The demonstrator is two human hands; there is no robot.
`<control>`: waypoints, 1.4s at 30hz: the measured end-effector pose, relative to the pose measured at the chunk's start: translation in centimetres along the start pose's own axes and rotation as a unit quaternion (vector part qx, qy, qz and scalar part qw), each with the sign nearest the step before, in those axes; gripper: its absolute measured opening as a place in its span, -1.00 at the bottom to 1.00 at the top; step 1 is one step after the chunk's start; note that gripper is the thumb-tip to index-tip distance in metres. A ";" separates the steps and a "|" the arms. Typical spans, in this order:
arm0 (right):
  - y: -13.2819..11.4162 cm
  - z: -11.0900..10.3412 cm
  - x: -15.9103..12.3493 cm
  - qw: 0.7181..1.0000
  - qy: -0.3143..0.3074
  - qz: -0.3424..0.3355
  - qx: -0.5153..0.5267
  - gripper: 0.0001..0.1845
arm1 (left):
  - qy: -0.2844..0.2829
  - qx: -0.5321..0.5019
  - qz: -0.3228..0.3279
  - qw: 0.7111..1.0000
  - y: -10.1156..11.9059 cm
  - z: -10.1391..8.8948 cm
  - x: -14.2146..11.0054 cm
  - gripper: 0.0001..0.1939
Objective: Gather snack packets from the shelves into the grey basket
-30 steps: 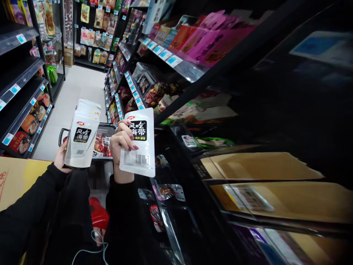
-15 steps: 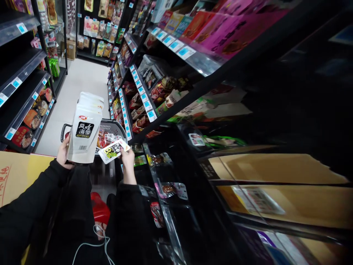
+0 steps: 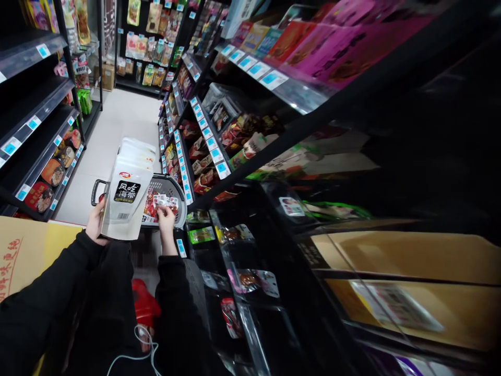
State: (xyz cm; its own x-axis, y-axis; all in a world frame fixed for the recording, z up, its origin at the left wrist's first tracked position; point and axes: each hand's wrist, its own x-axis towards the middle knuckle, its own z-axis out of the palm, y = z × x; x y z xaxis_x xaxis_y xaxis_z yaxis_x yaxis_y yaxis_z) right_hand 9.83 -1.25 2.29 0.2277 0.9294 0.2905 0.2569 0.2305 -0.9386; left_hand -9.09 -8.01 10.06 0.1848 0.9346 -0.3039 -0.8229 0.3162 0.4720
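My left hand (image 3: 96, 222) is closed around the lower left side of a fanned stack of white stand-up snack pouches (image 3: 127, 203), the front one with a black label. Behind the stack is a dark grey shopping basket (image 3: 179, 201) with red and white small snack packets (image 3: 151, 204) in it. Over the basket, the fingers of my right hand (image 3: 166, 218) are pinched together at the edge of a small white packet (image 3: 166, 200). Whether they grip it, I cannot tell. The pouches hide the basket's left part.
Tall black shelves (image 3: 219, 156) with bagged snacks and price tags run along the right. Shelves with round-pictured packs (image 3: 54, 171) line the left. A cardboard box (image 3: 23, 250) stands by my left arm. Farther off, pale floor (image 3: 113, 120) leads to hanging snacks.
My right hand has moved left and forward over the basket. The flat white-and-green packet it held is out of sight. My left hand keeps the pouches; the view has shifted slightly.
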 end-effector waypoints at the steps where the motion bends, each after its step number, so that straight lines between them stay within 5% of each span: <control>1: -1.8 -0.2 0.1 1.000 -0.002 -0.005 0.012 -0.69 | -0.003 0.002 0.002 1.000 0.0 0.0 0.0 -0.51; 6: -13.0 -1.0 -0.1 0.988 -0.023 -0.145 0.039 -0.83 | -0.007 0.008 0.017 1.000 -0.2 -0.1 0.0 -0.45; 10: -17.4 -1.0 -0.1 0.977 -0.025 -0.198 -0.070 -0.83 | -0.016 -0.007 0.039 0.999 -0.4 -0.1 0.1 -0.47; 17: -16.8 -0.1 -0.5 0.989 -0.029 -0.117 -0.087 -0.77 | -0.033 -0.023 0.030 0.999 -0.5 -0.5 0.3 -0.44; 23: -16.6 -0.1 -0.6 0.989 -0.062 -0.120 -0.062 -0.78 | -0.028 -0.016 0.068 0.997 -0.7 -0.4 0.4 -0.45; 31: -16.5 -0.1 0.6 0.975 -0.148 -0.163 -0.002 -0.71 | -0.036 -0.006 0.038 0.999 -0.4 0.1 0.3 -0.45; 36: -17.4 -0.3 0.2 0.976 -0.078 -0.204 -0.021 -0.60 | -0.043 -0.015 0.047 0.998 -0.4 0.0 0.4 -0.47; 42: -20.7 -1.3 1.0 0.984 0.007 -0.130 0.125 -0.61 | -0.006 -0.013 0.017 1.000 -0.4 -0.3 0.1 -0.54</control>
State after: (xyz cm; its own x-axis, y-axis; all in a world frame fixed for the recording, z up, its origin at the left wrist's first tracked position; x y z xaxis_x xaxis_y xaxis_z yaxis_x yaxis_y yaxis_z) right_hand 5.98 -5.50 22.27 0.1990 0.8261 0.5272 0.0693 0.5248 -0.8484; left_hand -8.93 -8.04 9.59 0.1629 0.9465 -0.2788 -0.8421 0.2806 0.4606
